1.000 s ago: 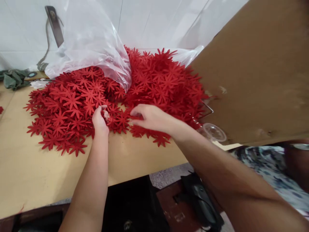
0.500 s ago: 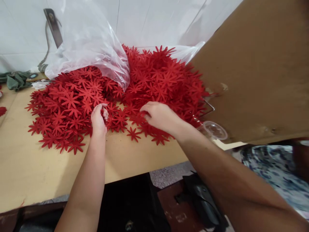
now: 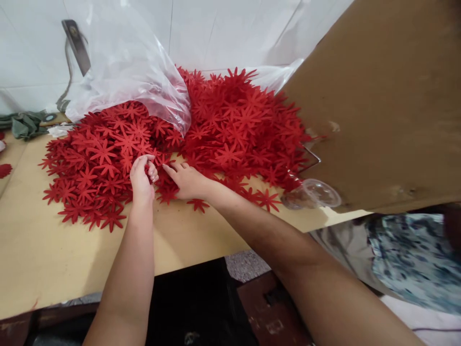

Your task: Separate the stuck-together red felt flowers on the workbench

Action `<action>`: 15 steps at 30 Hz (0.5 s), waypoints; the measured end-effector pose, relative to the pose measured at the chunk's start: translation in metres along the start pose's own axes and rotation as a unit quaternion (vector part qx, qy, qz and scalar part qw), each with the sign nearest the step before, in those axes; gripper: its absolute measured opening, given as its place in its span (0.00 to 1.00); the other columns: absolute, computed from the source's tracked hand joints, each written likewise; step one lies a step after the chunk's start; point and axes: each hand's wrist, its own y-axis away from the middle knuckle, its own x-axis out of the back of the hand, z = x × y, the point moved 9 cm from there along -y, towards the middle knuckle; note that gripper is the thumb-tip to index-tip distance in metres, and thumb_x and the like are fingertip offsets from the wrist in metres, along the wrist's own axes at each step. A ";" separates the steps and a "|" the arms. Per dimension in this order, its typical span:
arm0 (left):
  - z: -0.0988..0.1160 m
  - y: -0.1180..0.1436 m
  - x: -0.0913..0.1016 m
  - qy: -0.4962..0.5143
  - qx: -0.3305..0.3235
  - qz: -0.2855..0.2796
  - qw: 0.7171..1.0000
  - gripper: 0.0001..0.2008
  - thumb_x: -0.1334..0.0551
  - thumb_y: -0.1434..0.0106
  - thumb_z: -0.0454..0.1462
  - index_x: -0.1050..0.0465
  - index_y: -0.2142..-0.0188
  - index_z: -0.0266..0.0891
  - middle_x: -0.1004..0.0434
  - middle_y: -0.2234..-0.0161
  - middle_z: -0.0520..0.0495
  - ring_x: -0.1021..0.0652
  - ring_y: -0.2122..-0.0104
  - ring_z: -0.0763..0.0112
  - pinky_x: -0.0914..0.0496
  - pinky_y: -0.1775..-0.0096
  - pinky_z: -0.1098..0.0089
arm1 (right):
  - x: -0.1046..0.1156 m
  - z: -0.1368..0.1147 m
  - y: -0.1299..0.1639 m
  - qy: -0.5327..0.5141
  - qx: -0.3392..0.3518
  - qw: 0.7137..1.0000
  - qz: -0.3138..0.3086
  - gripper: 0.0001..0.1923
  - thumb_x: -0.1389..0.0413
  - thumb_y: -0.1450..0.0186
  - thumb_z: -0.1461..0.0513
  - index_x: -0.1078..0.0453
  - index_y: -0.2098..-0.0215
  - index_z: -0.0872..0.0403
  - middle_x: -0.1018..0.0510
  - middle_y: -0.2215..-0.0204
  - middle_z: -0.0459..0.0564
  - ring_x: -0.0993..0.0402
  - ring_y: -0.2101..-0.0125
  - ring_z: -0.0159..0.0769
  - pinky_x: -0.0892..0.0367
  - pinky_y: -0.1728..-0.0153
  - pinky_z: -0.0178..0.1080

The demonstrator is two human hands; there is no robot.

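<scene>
Red flower-shaped cutouts with narrow petals lie in a left heap (image 3: pixel 101 158) and a right heap (image 3: pixel 245 125). My left hand (image 3: pixel 142 177) is at the front right of the left heap, fingers curled in. A bit of red shows inside the curl, but I cannot make out whether it is held. Just to its right, my right hand (image 3: pixel 189 181) reaches over the loose cutouts between the heaps, its fingers stretched out and apart, palm down. A single cutout (image 3: pixel 198 205) lies on the table below the right wrist.
A clear plastic bag (image 3: pixel 133 77) drapes over the back of the left heap. On the right stands a large brown board (image 3: pixel 378 105), with a clear plastic cup (image 3: pixel 322 193) at its foot. Green cloth (image 3: pixel 27 126) lies at the table's (image 3: pixel 43 250) far left.
My right hand has moved left from the right heap to beside my left hand, and its fingers have opened out. The left hand stays curled in nearly the same place.
</scene>
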 end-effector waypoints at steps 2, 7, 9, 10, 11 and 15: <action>0.001 -0.001 0.001 0.001 -0.004 0.004 1.000 0.07 0.44 0.44 0.37 0.35 0.77 0.37 0.48 0.89 0.59 0.47 0.90 0.84 0.53 0.86 0.79 | 0.000 -0.002 -0.004 0.013 -0.003 1.000 0.008 0.46 0.44 0.48 0.53 0.56 0.38 0.64 0.40 0.47 0.68 0.42 0.50 0.57 0.41 0.54 0.49; 0.000 -0.002 0.001 0.002 -0.014 0.007 1.000 0.07 0.44 0.44 0.36 0.34 0.77 0.37 0.48 0.89 0.59 0.46 0.90 0.84 0.53 0.86 0.79 | 0.007 -0.010 -0.001 0.029 0.002 0.998 0.053 0.38 0.45 0.48 0.54 0.47 0.43 0.62 0.35 0.54 0.65 0.38 0.54 0.53 0.40 0.56 0.46; 0.000 -0.002 0.003 0.004 -0.015 0.012 1.000 0.07 0.44 0.44 0.36 0.34 0.77 0.37 0.48 0.89 0.59 0.46 0.90 0.84 0.53 0.86 0.80 | 0.009 -0.012 -0.001 0.035 -0.005 0.997 0.071 0.35 0.45 0.48 0.54 0.44 0.46 0.62 0.34 0.56 0.65 0.38 0.56 0.52 0.41 0.57 0.46; 0.001 -0.002 0.003 0.005 -0.016 0.014 1.000 0.07 0.44 0.45 0.36 0.34 0.77 0.36 0.48 0.89 0.59 0.46 0.90 0.84 0.53 0.86 0.80 | 0.009 -0.013 -0.001 0.039 -0.007 0.996 0.078 0.33 0.46 0.47 0.54 0.43 0.48 0.63 0.33 0.56 0.65 0.38 0.56 0.53 0.41 0.57 0.46; 0.001 -0.002 0.004 0.006 -0.017 0.016 1.000 0.06 0.44 0.45 0.35 0.34 0.77 0.36 0.48 0.89 0.59 0.46 0.90 0.84 0.53 0.86 0.79 | 0.008 -0.014 -0.002 0.043 -0.007 0.995 0.085 0.30 0.47 0.46 0.54 0.42 0.49 0.63 0.33 0.57 0.65 0.38 0.57 0.53 0.41 0.57 0.46; 0.003 -0.002 0.005 0.009 -0.024 0.018 0.999 0.05 0.46 0.46 0.34 0.35 0.76 0.36 0.47 0.89 0.59 0.46 0.90 0.84 0.53 0.85 0.79 | 0.004 -0.016 -0.004 0.061 0.015 0.993 0.102 0.23 0.52 0.42 0.58 0.41 0.51 0.63 0.33 0.57 0.66 0.37 0.57 0.53 0.41 0.59 0.46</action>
